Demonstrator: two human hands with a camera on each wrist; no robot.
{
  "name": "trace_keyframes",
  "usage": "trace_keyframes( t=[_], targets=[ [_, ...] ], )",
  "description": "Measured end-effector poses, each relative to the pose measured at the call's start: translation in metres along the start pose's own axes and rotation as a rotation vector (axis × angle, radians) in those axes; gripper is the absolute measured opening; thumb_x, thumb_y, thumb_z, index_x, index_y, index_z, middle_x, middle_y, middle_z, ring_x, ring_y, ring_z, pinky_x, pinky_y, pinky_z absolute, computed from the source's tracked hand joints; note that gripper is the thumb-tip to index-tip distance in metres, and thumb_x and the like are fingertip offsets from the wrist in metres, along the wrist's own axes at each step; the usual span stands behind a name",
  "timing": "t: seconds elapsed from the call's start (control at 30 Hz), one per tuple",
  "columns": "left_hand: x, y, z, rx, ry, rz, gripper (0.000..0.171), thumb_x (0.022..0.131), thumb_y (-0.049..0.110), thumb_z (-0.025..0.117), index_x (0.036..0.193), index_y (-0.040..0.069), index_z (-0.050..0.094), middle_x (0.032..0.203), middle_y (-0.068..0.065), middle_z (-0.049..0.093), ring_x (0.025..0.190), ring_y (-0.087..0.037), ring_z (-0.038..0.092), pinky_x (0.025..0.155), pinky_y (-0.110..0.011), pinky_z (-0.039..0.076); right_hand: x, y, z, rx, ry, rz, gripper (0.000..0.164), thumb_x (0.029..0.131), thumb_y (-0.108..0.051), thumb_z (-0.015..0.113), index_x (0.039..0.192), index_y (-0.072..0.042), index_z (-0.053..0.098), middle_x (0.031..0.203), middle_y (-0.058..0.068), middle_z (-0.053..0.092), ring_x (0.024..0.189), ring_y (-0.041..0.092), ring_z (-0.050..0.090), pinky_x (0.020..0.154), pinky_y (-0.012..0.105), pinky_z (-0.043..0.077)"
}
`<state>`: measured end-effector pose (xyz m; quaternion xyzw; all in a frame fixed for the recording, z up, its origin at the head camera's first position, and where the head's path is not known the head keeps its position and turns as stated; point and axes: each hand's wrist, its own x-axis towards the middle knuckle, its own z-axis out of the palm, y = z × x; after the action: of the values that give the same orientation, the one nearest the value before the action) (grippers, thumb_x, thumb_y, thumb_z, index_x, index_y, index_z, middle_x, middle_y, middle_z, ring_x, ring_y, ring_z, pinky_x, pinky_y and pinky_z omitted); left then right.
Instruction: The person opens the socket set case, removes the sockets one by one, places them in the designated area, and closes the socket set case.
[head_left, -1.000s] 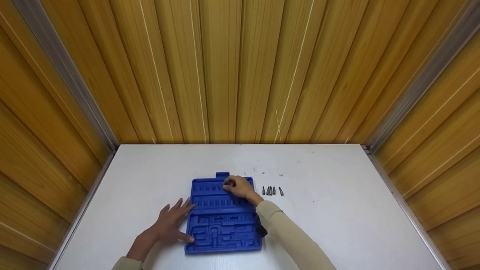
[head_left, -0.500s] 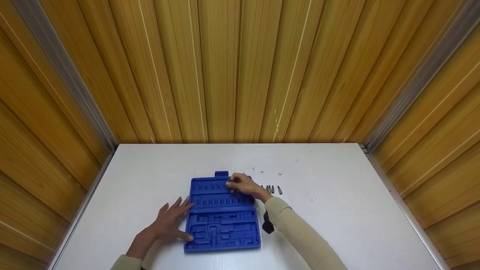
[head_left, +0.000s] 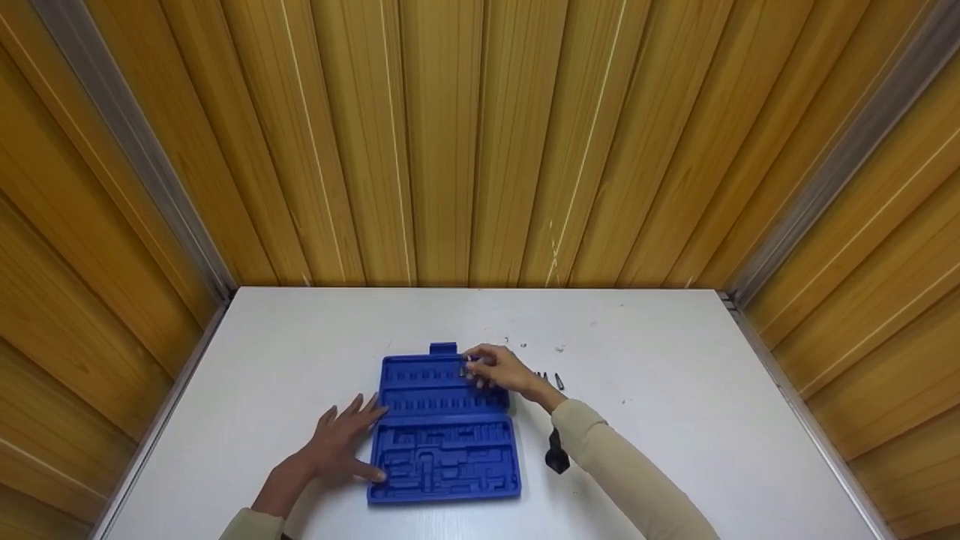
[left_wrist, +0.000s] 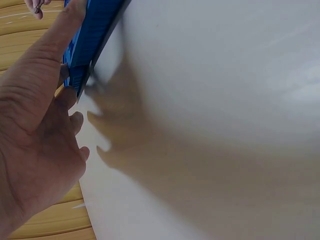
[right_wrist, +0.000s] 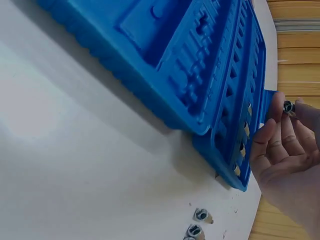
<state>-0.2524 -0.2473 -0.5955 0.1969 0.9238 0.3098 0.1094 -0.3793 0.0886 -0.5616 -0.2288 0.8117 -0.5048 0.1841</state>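
An opened blue plastic socket case [head_left: 450,418] lies on the white table. My right hand [head_left: 504,369] is over the upper right of its far half. Between thumb and fingertip it pinches a small metal socket [right_wrist: 288,107], whose hollow end shows in the right wrist view. Several sockets [right_wrist: 246,128] sit in the case's far row near that hand. My left hand [head_left: 339,442] is spread along the case's left side, thumb on the near half's edge. In the left wrist view, the left thumb [left_wrist: 62,30] rests on the case's edge and the other fingers are loosely bent.
Several loose sockets [right_wrist: 201,215] stand on the white table [head_left: 637,420] to the right of the case, partly behind my right wrist in the head view. A latch tab [head_left: 443,348] sticks out at the case's far edge. Wood-patterned panels [head_left: 480,150] enclose the table.
My right hand has shifted a little to the right across the case's far half, still pinching a socket. The left hand has stayed at the case's left edge.
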Motion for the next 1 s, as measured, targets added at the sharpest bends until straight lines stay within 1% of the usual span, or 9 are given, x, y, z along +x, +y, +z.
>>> trace_keyframes(
  t=[0.17, 0.3, 0.47, 0.53, 0.63, 0.73, 0.87, 1.0],
  targets=[
    [0.001, 0.002, 0.002, -0.014, -0.014, -0.007, 0.115, 0.067, 0.051, 0.092, 0.158, 0.006, 0.036, 0.169, -0.022, 0.021, 0.156, -0.051, 0.009, 0.118, -0.077, -0.001, -0.01, 0.008, -0.009, 0.006, 0.023, 0.018, 0.037, 0.104, -0.014, 0.059, 0.136, 0.005, 0.058, 0.102, 0.026, 0.075, 0.073, 0.006, 0.064, 0.065, 0.023, 0.051],
    [-0.001, 0.002, 0.0, -0.016, -0.004, -0.004, 0.114, 0.068, 0.05, 0.092, 0.157, 0.004, 0.037, 0.168, -0.023, 0.022, 0.155, -0.052, 0.01, 0.117, -0.078, -0.002, -0.016, 0.01, -0.015, 0.01, 0.021, 0.024, 0.036, 0.103, -0.013, 0.06, 0.134, 0.006, 0.059, 0.103, 0.028, 0.074, 0.073, 0.009, 0.065, 0.066, 0.028, 0.052],
    [0.0, -0.001, -0.001, -0.009, 0.004, 0.008, 0.114, 0.068, 0.051, 0.091, 0.157, 0.004, 0.037, 0.168, -0.024, 0.022, 0.155, -0.053, 0.011, 0.117, -0.079, 0.0, -0.025, 0.011, -0.029, -0.001, 0.014, 0.045, 0.039, 0.103, -0.013, 0.061, 0.137, 0.005, 0.057, 0.106, 0.029, 0.073, 0.078, 0.013, 0.068, 0.069, 0.032, 0.055],
    [0.0, -0.002, -0.001, -0.007, 0.003, 0.008, 0.114, 0.068, 0.051, 0.091, 0.157, 0.004, 0.037, 0.168, -0.023, 0.022, 0.155, -0.053, 0.011, 0.117, -0.078, 0.001, -0.029, 0.012, -0.035, 0.004, 0.005, 0.057, 0.043, 0.102, -0.013, 0.063, 0.139, 0.005, 0.056, 0.106, 0.026, 0.072, 0.082, 0.014, 0.068, 0.071, 0.031, 0.055],
    [0.001, -0.002, 0.0, -0.012, -0.003, 0.006, 0.115, 0.069, 0.05, 0.091, 0.158, 0.004, 0.036, 0.168, -0.023, 0.021, 0.155, -0.053, 0.01, 0.117, -0.077, 0.0, -0.035, 0.015, -0.044, 0.021, -0.003, 0.063, 0.047, 0.1, -0.013, 0.066, 0.142, 0.005, 0.053, 0.103, 0.017, 0.071, 0.085, 0.015, 0.069, 0.072, 0.029, 0.055],
    [0.001, 0.0, -0.001, -0.015, -0.006, 0.008, 0.115, 0.069, 0.05, 0.091, 0.158, 0.003, 0.035, 0.168, -0.024, 0.021, 0.155, -0.053, 0.01, 0.118, -0.077, -0.001, -0.041, 0.019, -0.054, 0.044, 0.0, 0.061, 0.05, 0.098, -0.011, 0.068, 0.142, 0.006, 0.052, 0.101, 0.011, 0.069, 0.084, 0.015, 0.07, 0.075, 0.03, 0.057],
    [0.001, 0.002, -0.002, -0.016, -0.006, 0.012, 0.115, 0.068, 0.05, 0.092, 0.157, 0.002, 0.036, 0.167, -0.026, 0.022, 0.155, -0.054, 0.01, 0.117, -0.077, 0.0, -0.051, 0.028, -0.065, 0.051, 0.026, 0.053, 0.05, 0.097, -0.008, 0.067, 0.141, 0.01, 0.051, 0.101, 0.016, 0.07, 0.086, 0.017, 0.073, 0.078, 0.033, 0.061],
    [0.0, 0.002, -0.002, -0.019, -0.015, 0.001, 0.115, 0.068, 0.049, 0.092, 0.157, 0.003, 0.036, 0.168, -0.025, 0.021, 0.155, -0.053, 0.009, 0.118, -0.077, -0.002, -0.061, 0.036, -0.076, 0.008, 0.062, 0.07, 0.049, 0.098, -0.012, 0.068, 0.14, 0.009, 0.053, 0.103, 0.02, 0.072, 0.085, 0.019, 0.07, 0.071, 0.026, 0.056]
  ],
)
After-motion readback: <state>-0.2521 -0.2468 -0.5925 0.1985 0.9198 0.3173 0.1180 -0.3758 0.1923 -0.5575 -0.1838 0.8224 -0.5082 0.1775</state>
